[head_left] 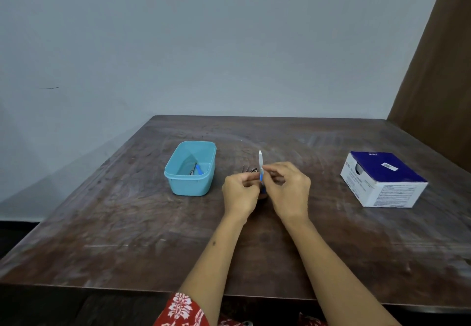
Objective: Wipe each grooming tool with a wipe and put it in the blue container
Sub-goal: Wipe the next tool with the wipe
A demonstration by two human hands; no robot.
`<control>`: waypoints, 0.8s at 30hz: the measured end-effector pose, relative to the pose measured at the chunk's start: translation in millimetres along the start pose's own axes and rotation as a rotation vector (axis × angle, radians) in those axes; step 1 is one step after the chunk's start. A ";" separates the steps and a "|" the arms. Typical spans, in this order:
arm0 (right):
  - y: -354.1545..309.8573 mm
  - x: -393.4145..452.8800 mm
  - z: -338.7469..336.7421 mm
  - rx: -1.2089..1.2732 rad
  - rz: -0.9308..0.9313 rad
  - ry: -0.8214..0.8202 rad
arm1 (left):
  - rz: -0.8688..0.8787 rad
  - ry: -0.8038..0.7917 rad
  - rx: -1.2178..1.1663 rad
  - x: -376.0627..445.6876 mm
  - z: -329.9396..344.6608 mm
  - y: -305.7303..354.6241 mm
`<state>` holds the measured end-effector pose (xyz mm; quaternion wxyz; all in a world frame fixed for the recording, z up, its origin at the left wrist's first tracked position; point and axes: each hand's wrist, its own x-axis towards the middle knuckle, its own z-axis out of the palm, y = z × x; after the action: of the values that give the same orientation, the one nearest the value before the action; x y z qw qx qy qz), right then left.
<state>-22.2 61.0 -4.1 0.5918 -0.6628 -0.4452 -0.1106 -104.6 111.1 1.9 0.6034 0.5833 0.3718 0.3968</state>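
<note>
— Blue and white plastic, that slim tool (260, 165): blue grip low down, white pointed blade standing upright between the hands. A cuticle pusher or file, I can't tell which.

— Who holds it?

— Right hand (289, 190) pinches it by finger and thumb near the blue part. Left hand (239, 193) is curled close beside it, fingers bent in; whether a wipe sits in that pinch is hidden.

— So how should the wiping go?

— I'd steady the handle and draw the wipe from grip to tip, away from the point, turning the tool to reach both faces.

— And afterwards?

— Into the blue container (201, 190), smooth-walled with rounded corners, just left of the hands; a blue-handled metal tool (195, 169) lies inside. More dark metal tools (251, 170) wait on the worn wooden table (127, 223). A glossy cardboard wipe box (382, 180) sits well right.
</note>
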 end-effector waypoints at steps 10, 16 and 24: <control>-1.1 -0.5 -0.7 0.000 -0.011 0.064 | 0.005 -0.141 0.015 0.5 -3.5 -2.3; -0.2 2.1 -2.8 0.004 -0.011 0.076 | 0.008 -0.142 -0.020 -1.8 -4.0 0.4; -1.5 0.6 -2.4 -0.029 -0.032 0.060 | 0.021 -0.147 0.032 -3.3 -3.6 -1.2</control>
<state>-22.1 59.0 -2.0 0.5932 -0.6606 -0.4362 -0.1464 -109.2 109.6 0.4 0.6156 0.6243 0.3265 0.3530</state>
